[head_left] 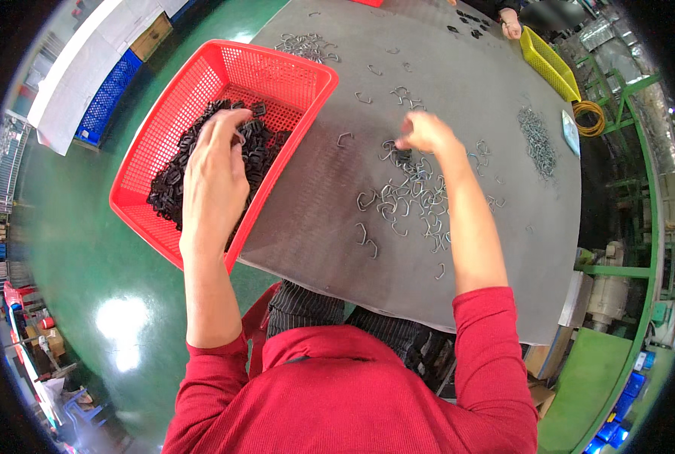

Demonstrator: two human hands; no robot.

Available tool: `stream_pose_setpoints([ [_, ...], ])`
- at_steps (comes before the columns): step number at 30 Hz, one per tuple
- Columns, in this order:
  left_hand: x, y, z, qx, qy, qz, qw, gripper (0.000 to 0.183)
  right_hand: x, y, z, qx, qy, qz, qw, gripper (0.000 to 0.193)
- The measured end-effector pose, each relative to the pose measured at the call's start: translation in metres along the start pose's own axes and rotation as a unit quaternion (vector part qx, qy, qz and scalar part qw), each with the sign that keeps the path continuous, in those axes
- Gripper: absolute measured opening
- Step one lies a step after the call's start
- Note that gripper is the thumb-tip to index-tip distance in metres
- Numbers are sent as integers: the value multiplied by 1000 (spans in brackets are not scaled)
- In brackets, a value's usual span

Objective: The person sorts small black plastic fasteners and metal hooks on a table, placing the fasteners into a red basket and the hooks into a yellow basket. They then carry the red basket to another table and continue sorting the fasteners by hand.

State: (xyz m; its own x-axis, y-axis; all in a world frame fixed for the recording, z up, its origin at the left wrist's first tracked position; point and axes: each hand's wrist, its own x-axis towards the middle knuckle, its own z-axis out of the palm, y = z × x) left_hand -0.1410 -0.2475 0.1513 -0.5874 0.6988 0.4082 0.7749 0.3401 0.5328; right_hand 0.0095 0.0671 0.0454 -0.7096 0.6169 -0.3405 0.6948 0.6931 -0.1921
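Note:
My left hand hovers over a red plastic basket at the left table edge. Its fingers are bent and apart, with no piece plainly between them. Small black plastic pieces fill the basket's lower part. My right hand is above the far side of a loose pile of bent silver wire hooks. Its thumb and fingers are drawn together. A dark piece shows just under the fingertips, but I cannot tell whether it is gripped.
More hooks lie at the grey table's far left; a heap of small metal parts lies right. Another person's hand is near a yellow basket and scattered black pieces. Green metal framing stands right.

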Motion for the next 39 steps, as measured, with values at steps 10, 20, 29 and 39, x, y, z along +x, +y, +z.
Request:
stream_pose_setpoints([
  [10,-49,25,117,-201,-90,114,969,29,-16,-12,-6,193,122,-10,973,36],
  [20,39,-36,256,-268,-7,44,962,27,137,-35,-39,434,246,-188,846,45],
  [29,35,-50,284,-290,-49,6,956,32,411,-39,-9,137,332,-183,915,68],
  [39,46,-42,250,-186,-55,16,981,34,378,-223,0,89,-70,-574,811,53],
])
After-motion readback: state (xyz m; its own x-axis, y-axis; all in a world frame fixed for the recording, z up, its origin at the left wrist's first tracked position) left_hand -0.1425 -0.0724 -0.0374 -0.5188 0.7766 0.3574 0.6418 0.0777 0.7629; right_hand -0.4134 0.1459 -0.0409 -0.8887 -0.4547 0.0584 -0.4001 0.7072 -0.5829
